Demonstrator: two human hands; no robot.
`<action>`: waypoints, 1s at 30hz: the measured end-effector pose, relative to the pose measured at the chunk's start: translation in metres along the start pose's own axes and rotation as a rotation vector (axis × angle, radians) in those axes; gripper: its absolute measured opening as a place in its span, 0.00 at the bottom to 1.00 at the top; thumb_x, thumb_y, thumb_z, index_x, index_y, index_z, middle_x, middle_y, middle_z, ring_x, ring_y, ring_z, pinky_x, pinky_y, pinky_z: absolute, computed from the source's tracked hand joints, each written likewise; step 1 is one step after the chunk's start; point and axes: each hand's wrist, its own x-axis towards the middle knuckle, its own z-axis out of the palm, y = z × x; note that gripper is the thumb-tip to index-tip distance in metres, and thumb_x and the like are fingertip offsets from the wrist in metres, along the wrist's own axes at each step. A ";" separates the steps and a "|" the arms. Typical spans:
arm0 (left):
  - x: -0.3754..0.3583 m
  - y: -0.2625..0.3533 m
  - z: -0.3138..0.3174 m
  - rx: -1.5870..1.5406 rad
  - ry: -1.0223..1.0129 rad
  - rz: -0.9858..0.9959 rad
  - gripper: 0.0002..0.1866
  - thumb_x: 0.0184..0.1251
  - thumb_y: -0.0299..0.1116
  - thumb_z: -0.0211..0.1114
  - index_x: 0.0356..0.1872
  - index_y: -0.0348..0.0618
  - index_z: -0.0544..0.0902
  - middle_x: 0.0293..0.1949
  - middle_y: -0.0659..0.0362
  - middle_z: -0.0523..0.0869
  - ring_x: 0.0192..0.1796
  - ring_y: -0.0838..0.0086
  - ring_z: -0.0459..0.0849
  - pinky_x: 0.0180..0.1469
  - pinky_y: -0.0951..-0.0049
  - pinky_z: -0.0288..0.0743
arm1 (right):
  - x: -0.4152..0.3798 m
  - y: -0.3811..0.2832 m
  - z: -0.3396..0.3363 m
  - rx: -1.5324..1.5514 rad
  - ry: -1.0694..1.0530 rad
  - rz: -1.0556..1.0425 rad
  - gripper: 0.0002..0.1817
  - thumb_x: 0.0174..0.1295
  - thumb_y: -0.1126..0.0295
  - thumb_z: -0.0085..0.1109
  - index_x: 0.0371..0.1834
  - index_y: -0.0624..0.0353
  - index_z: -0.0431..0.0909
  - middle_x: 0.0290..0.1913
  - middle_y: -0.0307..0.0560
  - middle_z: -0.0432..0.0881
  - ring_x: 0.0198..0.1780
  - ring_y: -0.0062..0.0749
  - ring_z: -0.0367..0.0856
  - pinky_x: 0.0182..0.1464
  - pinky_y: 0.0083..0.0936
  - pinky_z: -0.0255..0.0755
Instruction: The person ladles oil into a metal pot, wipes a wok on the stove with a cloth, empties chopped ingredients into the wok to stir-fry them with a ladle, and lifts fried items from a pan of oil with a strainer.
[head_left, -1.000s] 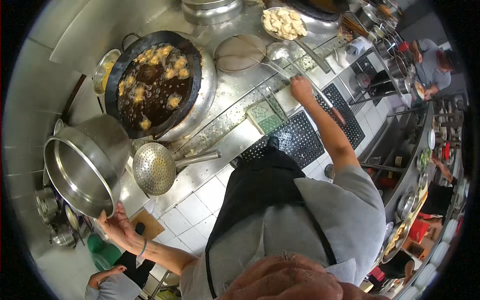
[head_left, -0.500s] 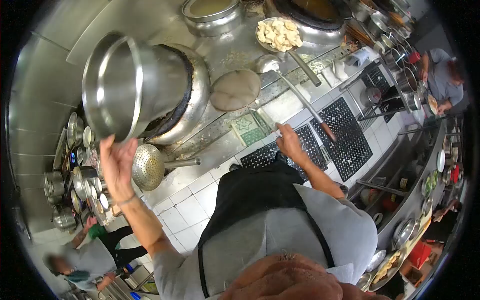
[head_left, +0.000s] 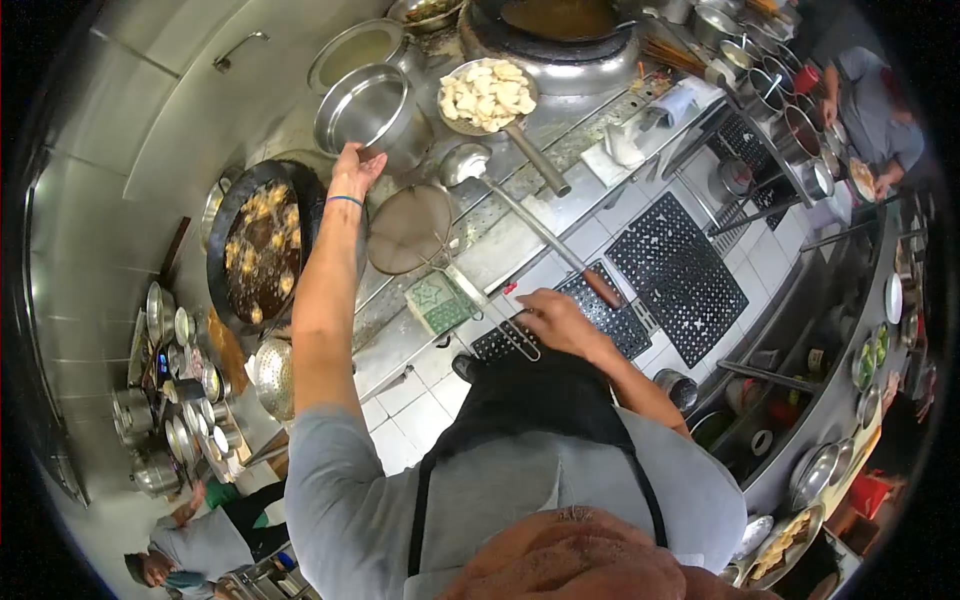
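Note:
My left hand (head_left: pixel 352 170) grips the near edge of a deep steel pot (head_left: pixel 400 130), which is tilted over the counter beside another round pot (head_left: pixel 360 50). Below my left arm, a dark wok (head_left: pixel 215 270) holds bubbling oil with golden pieces (head_left: pixel 262 215) in it. My right hand (head_left: pixel 555 320) is in front of my apron, fingers loosely apart, close to the wire handle of a round mesh strainer (head_left: pixel 410 230). That strainer lies at the counter edge, its handle over a green-and-white cloth (head_left: pixel 437 303). A small red object (head_left: pixel 510 288) shows near my right fingertips.
A strainer of pale pieces (head_left: pixel 487 95) and a long-handled ladle (head_left: pixel 467 163) rest on the counter. A perforated skimmer (head_left: pixel 273 380) lies left of my arm. Black mats (head_left: pixel 675 275) cover part of the tiled floor. Other people are at the far right and lower left.
My left hand has carried the pot from over the wok up and to the right, uncovering the oil and frying pieces. My right hand has come off the mesh strainer's handle.

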 end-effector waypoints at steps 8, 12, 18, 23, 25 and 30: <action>0.032 -0.026 -0.010 0.032 -0.015 0.108 0.21 0.68 0.39 0.61 0.51 0.32 0.69 0.51 0.41 0.75 0.52 0.47 0.78 0.58 0.49 0.78 | 0.046 0.073 -0.142 0.513 0.340 0.302 0.18 0.71 0.65 0.56 0.58 0.66 0.78 0.38 0.43 0.85 0.37 0.24 0.81 0.41 0.24 0.79; 0.006 -0.033 -0.014 0.004 -0.095 0.023 0.40 0.68 0.43 0.66 0.66 0.27 0.54 0.54 0.37 0.72 0.54 0.48 0.77 0.58 0.51 0.78 | 0.121 0.113 -0.160 0.739 0.239 0.447 0.24 0.72 0.60 0.56 0.64 0.63 0.70 0.50 0.50 0.81 0.43 0.30 0.82 0.44 0.29 0.81; -0.185 -0.056 -0.001 -0.074 -0.412 0.020 0.25 0.72 0.33 0.59 0.63 0.31 0.65 0.61 0.39 0.72 0.63 0.52 0.75 0.68 0.54 0.71 | 0.218 0.144 -0.115 1.389 -0.196 0.555 0.13 0.71 0.63 0.56 0.48 0.60 0.71 0.43 0.45 0.78 0.30 0.24 0.78 0.29 0.23 0.76; -0.270 -0.084 -0.048 -0.042 -0.577 0.055 0.17 0.72 0.34 0.58 0.58 0.38 0.74 0.57 0.51 0.80 0.60 0.61 0.79 0.63 0.59 0.74 | 0.239 0.124 -0.089 1.324 -0.163 0.555 0.07 0.66 0.76 0.54 0.31 0.57 0.67 0.21 0.33 0.66 0.19 0.17 0.68 0.17 0.18 0.64; -0.295 -0.089 -0.063 -0.035 -0.582 0.032 0.17 0.72 0.33 0.58 0.58 0.40 0.75 0.54 0.54 0.82 0.56 0.62 0.81 0.59 0.59 0.76 | 0.226 0.112 -0.085 1.301 -0.143 0.546 0.07 0.66 0.76 0.54 0.30 0.58 0.67 0.21 0.34 0.66 0.18 0.18 0.67 0.17 0.19 0.63; -0.309 -0.090 -0.088 0.019 -0.643 0.054 0.17 0.71 0.32 0.59 0.59 0.39 0.74 0.51 0.52 0.83 0.53 0.62 0.83 0.57 0.57 0.77 | 0.176 0.059 -0.083 1.139 0.159 0.555 0.07 0.65 0.76 0.56 0.30 0.59 0.68 0.21 0.35 0.67 0.18 0.20 0.67 0.16 0.19 0.61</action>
